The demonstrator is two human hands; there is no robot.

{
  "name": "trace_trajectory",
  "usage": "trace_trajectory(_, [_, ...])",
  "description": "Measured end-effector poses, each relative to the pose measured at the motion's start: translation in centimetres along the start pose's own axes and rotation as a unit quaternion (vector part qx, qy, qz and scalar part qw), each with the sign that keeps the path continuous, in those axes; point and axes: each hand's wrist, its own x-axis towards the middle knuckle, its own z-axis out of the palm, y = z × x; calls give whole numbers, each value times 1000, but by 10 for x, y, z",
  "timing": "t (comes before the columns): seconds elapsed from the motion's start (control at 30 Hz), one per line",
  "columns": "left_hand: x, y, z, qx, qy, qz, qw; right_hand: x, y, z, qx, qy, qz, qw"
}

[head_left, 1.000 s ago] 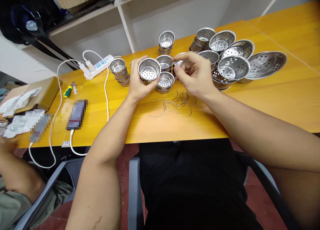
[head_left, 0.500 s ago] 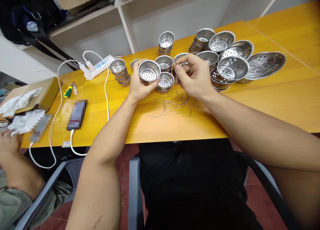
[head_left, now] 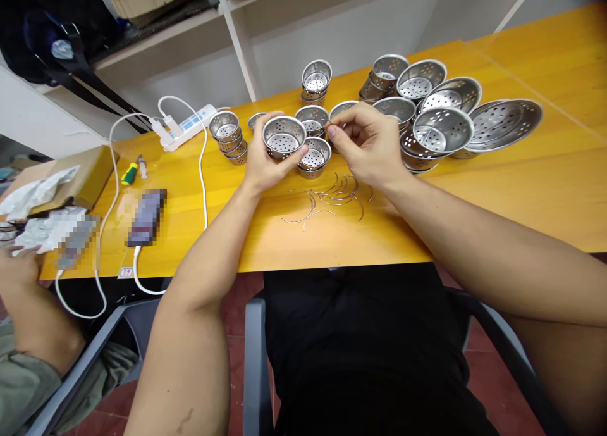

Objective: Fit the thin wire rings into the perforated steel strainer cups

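My left hand (head_left: pixel 260 154) is wrapped around a small perforated metal cup (head_left: pixel 283 137), holding it tilted so its open top faces me. Just to the right, my right hand (head_left: pixel 367 142) is closed in a pinch on a thin wire (head_left: pixel 327 125), mostly hidden by the fingertips. A narrow gap separates those fingertips from the held cup. Between my forearms, several thin curved wires (head_left: pixel 334 197) lie loose on the table. Beside the held cup stands a short stack of similar cups (head_left: pixel 314 157), with another perforated cup (head_left: pixel 312 116) behind it.
More stacked cups (head_left: pixel 227 132) stand at left, near a white power strip (head_left: pixel 190 127). Larger perforated bowls (head_left: pixel 443 129) crowd the right, beside a wide oval one (head_left: pixel 505 126). A phone (head_left: pixel 146 218), a green-yellow screwdriver (head_left: pixel 129 174) and a co-worker's hand (head_left: pixel 19 265) are at left.
My right fingertips have shifted slightly left and down, toward the held cup. My left hand keeps its grip on the cup, almost still.
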Motion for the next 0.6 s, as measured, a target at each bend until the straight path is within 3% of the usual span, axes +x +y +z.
trace_trajectory(0.3, [1,3,-5,-7,-11,-11,1000,0,8,-2,17,-15,11,1000])
trace_trajectory(0.6, [4,9,-5,0,-15,16,1000,-1,1,-1,35,-15,55,998])
